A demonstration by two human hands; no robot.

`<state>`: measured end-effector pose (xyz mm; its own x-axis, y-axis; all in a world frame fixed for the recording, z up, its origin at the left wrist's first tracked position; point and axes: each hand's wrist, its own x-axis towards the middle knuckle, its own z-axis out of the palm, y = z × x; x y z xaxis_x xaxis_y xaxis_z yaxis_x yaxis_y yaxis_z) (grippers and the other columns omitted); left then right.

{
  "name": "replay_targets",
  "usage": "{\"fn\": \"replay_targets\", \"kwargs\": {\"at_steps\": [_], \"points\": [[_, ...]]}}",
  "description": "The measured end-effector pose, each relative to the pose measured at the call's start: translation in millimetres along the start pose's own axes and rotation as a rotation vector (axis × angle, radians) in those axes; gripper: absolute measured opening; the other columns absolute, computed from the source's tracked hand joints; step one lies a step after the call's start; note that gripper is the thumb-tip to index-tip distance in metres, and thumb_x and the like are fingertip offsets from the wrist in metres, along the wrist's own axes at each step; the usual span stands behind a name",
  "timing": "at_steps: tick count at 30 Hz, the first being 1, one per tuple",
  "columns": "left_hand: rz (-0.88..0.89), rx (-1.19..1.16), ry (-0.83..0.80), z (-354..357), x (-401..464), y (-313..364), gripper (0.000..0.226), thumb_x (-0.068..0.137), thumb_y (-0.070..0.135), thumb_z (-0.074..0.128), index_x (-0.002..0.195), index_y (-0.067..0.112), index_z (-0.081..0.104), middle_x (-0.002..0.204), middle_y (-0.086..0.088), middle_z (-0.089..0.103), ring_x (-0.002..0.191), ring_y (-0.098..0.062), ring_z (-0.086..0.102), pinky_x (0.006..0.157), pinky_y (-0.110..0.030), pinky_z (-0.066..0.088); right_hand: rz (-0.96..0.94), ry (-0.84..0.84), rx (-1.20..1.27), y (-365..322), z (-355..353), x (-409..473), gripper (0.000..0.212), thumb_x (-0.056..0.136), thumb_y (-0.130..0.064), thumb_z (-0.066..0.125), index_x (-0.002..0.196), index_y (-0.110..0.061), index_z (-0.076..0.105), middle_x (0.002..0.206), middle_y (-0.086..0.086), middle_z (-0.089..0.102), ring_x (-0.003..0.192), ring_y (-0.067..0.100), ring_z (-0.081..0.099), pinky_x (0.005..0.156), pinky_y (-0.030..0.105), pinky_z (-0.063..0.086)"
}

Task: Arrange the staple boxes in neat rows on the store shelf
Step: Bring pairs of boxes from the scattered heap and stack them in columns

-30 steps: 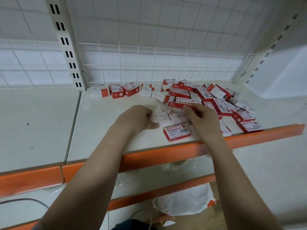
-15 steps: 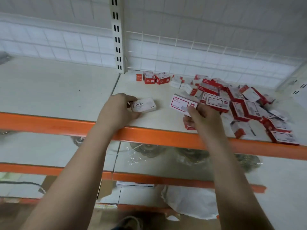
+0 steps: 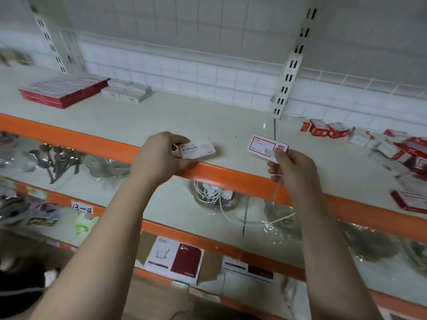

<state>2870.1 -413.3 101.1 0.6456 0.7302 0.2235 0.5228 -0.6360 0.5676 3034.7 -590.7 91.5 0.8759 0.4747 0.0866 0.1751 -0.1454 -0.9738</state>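
Nearest me, the person's left hand (image 3: 159,155) pinches a white box marked STAPLES (image 3: 198,148) just over the shelf's orange front edge (image 3: 231,176), while the right hand (image 3: 293,168) grips a red-and-white staple box (image 3: 263,146) lifted above the shelf. Farther right lies a loose heap of red boxes (image 3: 402,148); far left at the back sits a tidy red row (image 3: 62,91) with white boxes (image 3: 127,91) beside it

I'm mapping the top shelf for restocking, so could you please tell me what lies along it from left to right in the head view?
Red row of boxes → white row of boxes → left hand with the white STAPLES box → right hand with the red-bordered box → loose pile of boxes.
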Motion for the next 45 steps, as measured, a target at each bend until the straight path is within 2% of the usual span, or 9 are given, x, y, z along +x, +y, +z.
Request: {"fn": "replay_targets", "kwargs": {"at_steps": [4, 8, 16, 19, 26, 30, 35, 38, 45], "points": [[0.012, 0.027, -0.015, -57.9, 9.0, -71.2, 0.042, 0.069, 0.026, 0.078, 0.109, 0.020, 0.068, 0.102, -0.001, 0.065, 0.093, -0.015, 0.057, 0.079, -0.032, 0.047, 0.032, 0.052, 0.025, -15.0, 78.3, -3.1, 0.021, 0.095, -0.025, 0.049, 0.099, -0.011, 0.064, 0.070, 0.003, 0.062, 0.060, 0.011, 0.055, 0.052, 0.022, 0.044], [-0.012, 0.092, -0.009, -103.1, 17.8, -124.4, 0.046, 0.071, 0.027, 0.076, 0.115, 0.020, 0.065, 0.108, -0.002, 0.064, 0.098, -0.016, 0.057, 0.084, -0.032, 0.046, 0.044, 0.025, 0.018, -38.6, 138.2, -7.0, 0.018, 0.096, -0.024, 0.047, 0.097, -0.014, 0.062, 0.070, 0.002, 0.061, 0.060, 0.011, 0.054, 0.055, 0.023, 0.044], [-0.015, 0.125, 0.020, -138.9, 53.7, -183.9, 0.044, 0.075, 0.030, 0.074, 0.117, 0.025, 0.063, 0.108, 0.001, 0.063, 0.099, -0.017, 0.055, 0.080, -0.034, 0.047, 0.052, -0.063, -0.020, -62.8, 220.7, 3.0, 0.018, 0.096, -0.023, 0.044, 0.099, -0.016, 0.060, 0.073, 0.001, 0.061, 0.063, 0.010, 0.055, 0.059, 0.024, 0.048], [-0.003, 0.171, 0.030, -146.0, 77.8, -201.1, 0.046, 0.076, 0.033, 0.072, 0.120, 0.026, 0.061, 0.114, 0.001, 0.062, 0.105, -0.019, 0.054, 0.089, -0.038, 0.044, 0.056, -0.079, -0.009, -66.1, 244.6, 19.0, 0.019, 0.096, -0.023, 0.044, 0.100, -0.016, 0.061, 0.073, 0.000, 0.061, 0.063, 0.010, 0.054, 0.058, 0.023, 0.047], [0.077, 0.222, 0.022, -159.0, 164.9, -224.7, 0.049, 0.076, 0.032, 0.073, 0.122, 0.022, 0.060, 0.117, -0.001, 0.062, 0.108, -0.021, 0.054, 0.092, -0.037, 0.043, -0.013, -0.083, -0.033, -88.0, 289.6, 78.2, 0.020, 0.096, -0.024, 0.045, 0.098, -0.013, 0.062, 0.072, -0.002, 0.059, 0.061, 0.009, 0.054, 0.056, 0.023, 0.043], [0.134, 0.248, -0.010, -156.7, 223.4, -235.3, 0.048, 0.077, 0.035, 0.071, 0.122, 0.024, 0.060, 0.119, 0.001, 0.062, 0.109, -0.020, 0.054, 0.092, -0.037, 0.044, -0.054, -0.071, -0.098, -101.0, 307.0, 99.7, 0.020, 0.096, -0.025, 0.044, 0.087, -0.019, 0.061, 0.072, -0.003, 0.061, 0.060, 0.007, 0.055, 0.058, 0.024, 0.042], [0.213, 0.258, -0.067, -152.0, 270.1, -253.4, 0.042, 0.077, 0.038, 0.071, 0.117, 0.028, 0.061, 0.114, 0.003, 0.063, 0.106, -0.020, 0.053, 0.090, -0.038, 0.045, -0.011, -0.107, -0.186, -108.7, 326.5, 114.2, 0.021, 0.094, -0.022, 0.045, 0.082, -0.018, 0.061, 0.071, 0.000, 0.062, 0.060, 0.007, 0.057, 0.062, 0.026, 0.043], [0.231, 0.253, -0.097, -149.1, 288.2, -263.7, 0.041, 0.078, 0.034, 0.071, 0.117, 0.029, 0.061, 0.114, 0.006, 0.063, 0.108, -0.018, 0.053, 0.090, -0.035, 0.044, 0.021, -0.093, -0.191, -112.8, 333.5, 119.0, 0.021, 0.093, -0.022, 0.046, 0.078, -0.022, 0.060, 0.071, -0.001, 0.062, 0.060, 0.007, 0.057, 0.062, 0.025, 0.044], [0.219, 0.267, -0.252, -134.7, 313.1, -279.0, 0.051, 0.078, 0.024, 0.070, 0.126, 0.033, 0.055, 0.130, 0.005, 0.056, 0.123, -0.019, 0.047, 0.103, -0.039, 0.038, 0.077, 0.018, -0.171, -117.2, 351.1, 117.6, 0.023, 0.094, -0.024, 0.047, 0.090, -0.010, 0.064, 0.070, 0.001, 0.061, 0.060, 0.009, 0.056, 0.057, 0.023, 0.043]]}}
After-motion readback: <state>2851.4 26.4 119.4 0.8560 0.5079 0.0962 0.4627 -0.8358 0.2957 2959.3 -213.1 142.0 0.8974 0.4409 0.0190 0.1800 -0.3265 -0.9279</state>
